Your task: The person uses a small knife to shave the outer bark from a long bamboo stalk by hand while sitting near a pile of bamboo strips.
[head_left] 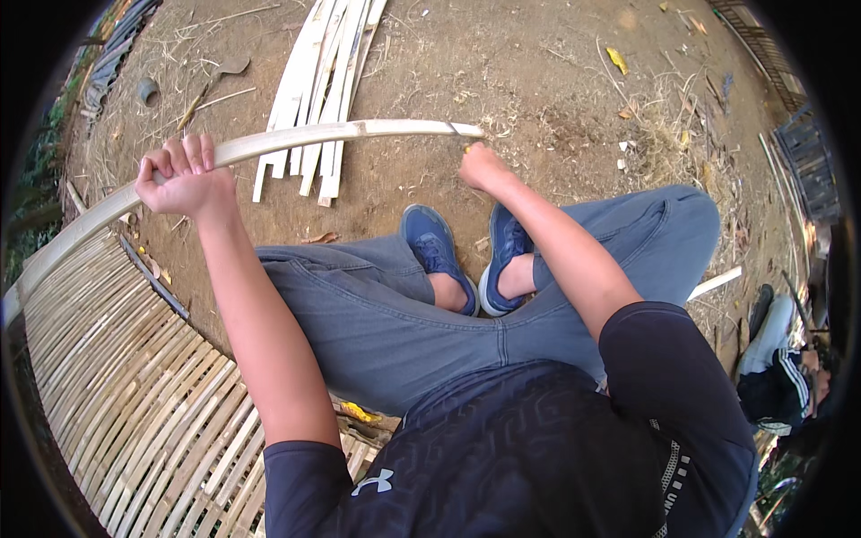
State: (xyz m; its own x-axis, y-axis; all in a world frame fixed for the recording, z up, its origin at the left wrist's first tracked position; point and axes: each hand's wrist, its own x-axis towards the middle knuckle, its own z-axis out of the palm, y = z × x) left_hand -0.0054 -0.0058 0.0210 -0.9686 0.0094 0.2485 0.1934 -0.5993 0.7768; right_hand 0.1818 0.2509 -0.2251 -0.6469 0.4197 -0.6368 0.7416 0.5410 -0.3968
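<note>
A dark shirt (pixel 538 448) and blue-grey trousers (pixel 350 291) fill the near side, and a slatted platform (pixel 152 403) of pale strips spreads along the near left, with a yellow leaf (pixel 360 412) beside the trousers. A short pale stick (pixel 716 282) lies to the right, next to the right knee, and dark cloth with white stripes (pixel 794 381) shows farther right. Past the knees, two blue shoes (pixel 435 248) stand on bare soil (pixel 413 188). Above the ground beyond them, a long pale strip (pixel 296 136) runs from the left edge, over the platform, to an end just beside the right hand. The left hand (pixel 186 182) grasps it at mid-length, its fingers (pixel 194 151) curled over the far side. The right hand (pixel 485 168) is clenched around a small tool (pixel 467 149) that seems to have a yellow handle and a thin dark edge across the strip's end, though it is too small to be sure. Farther off, loose pale slats (pixel 314 85) lie on the soil, with dry grass (pixel 668 130) to the right.
</note>
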